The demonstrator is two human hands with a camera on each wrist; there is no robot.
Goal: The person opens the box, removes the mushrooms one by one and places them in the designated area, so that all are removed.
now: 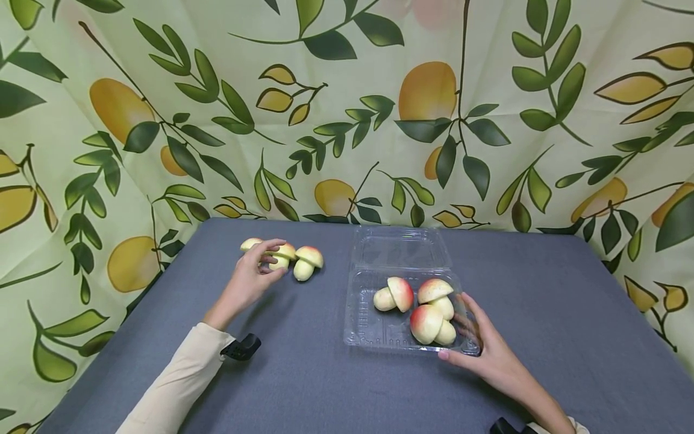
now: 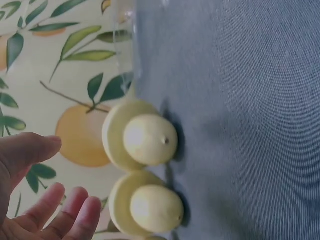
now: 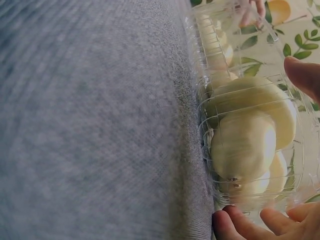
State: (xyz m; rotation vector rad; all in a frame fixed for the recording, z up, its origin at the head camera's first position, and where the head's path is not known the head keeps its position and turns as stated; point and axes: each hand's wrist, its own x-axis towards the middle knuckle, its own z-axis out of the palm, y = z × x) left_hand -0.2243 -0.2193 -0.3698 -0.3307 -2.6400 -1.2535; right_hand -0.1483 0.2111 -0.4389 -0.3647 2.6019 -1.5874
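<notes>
My left hand [image 1: 259, 265] hovers over a row of three mushroom-shaped pieces at the left, thumb and fingers apart with nothing between them. The rightmost mushroom [image 1: 306, 263] lies just beyond its fingertips; the middle mushroom [image 1: 282, 256] and the left mushroom [image 1: 249, 244] are partly hidden behind the hand. In the left wrist view two pale mushrooms [image 2: 150, 140] stand near the fingers. My right hand [image 1: 485, 343] holds the right front corner of a clear plastic clamshell box [image 1: 355, 325]. Three red-tinged mushrooms [image 1: 400, 293] lie inside it.
The box's clear lid [image 1: 401, 247] is folded back, away from me. A blue-grey cloth [image 1: 303, 374] covers the table. Behind it hangs a curtain [image 1: 347, 108] printed with leaves and fruit.
</notes>
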